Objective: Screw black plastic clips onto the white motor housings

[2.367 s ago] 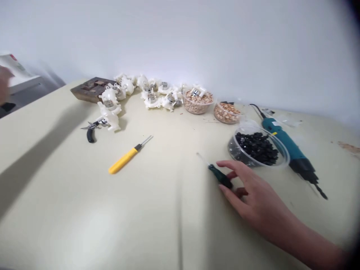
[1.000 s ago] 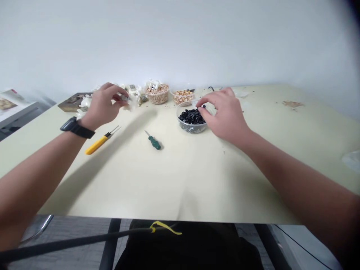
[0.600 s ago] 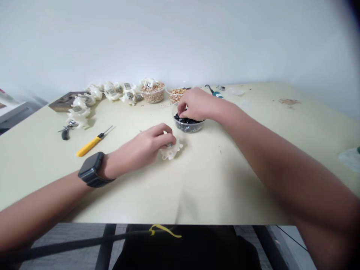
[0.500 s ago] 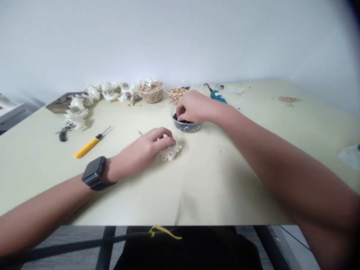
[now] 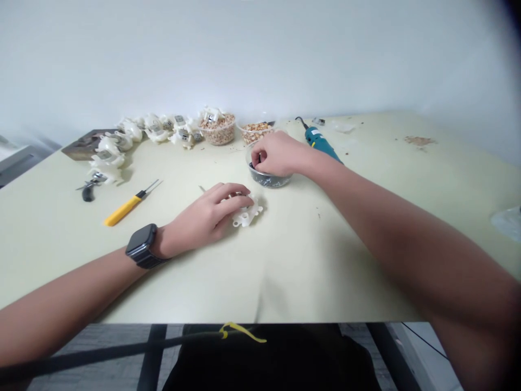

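Observation:
My left hand [image 5: 215,212], with a dark watch [image 5: 142,241] on its wrist, is closed round a white plastic part [image 5: 246,214] on the table. Its fingers lie over the part and hide much of it. My right hand [image 5: 279,155] reaches into a clear round tub [image 5: 272,181] of small black pieces. The fingertips are pinched together inside the tub, and I cannot make out what is between them.
A yellow-handled screwdriver [image 5: 124,210] and small pliers [image 5: 88,191] lie at the left. Several white plastic assemblies [image 5: 152,127] line the back. Two tubs of small brown and golden pieces [image 5: 217,130] stand by the wall, with a teal power tool [image 5: 321,144] to their right.
The right fingertips have shifted slightly within the tub of black pieces. My left hand stays on the white plastic part. The view has moved a little.

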`<act>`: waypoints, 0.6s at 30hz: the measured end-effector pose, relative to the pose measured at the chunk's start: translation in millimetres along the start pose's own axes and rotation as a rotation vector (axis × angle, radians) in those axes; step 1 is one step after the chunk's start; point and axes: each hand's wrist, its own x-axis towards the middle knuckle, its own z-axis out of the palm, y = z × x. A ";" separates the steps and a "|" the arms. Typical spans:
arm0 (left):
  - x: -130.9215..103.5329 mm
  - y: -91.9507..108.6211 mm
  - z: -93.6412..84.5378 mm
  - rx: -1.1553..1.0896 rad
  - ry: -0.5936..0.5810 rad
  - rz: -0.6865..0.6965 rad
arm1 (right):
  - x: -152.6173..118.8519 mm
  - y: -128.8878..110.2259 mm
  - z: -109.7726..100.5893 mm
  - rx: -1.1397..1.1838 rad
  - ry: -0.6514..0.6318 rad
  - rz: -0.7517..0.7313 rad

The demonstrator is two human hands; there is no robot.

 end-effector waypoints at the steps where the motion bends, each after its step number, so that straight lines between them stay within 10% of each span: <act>1: -0.2 -0.8 0.8 -0.005 0.005 0.000 | -0.1 0.0 -0.6 0.015 -0.002 0.006; 18: 10.9 -39.4 16.6 0.163 0.249 -0.313 | 2.1 18.3 -13.3 0.412 0.204 0.137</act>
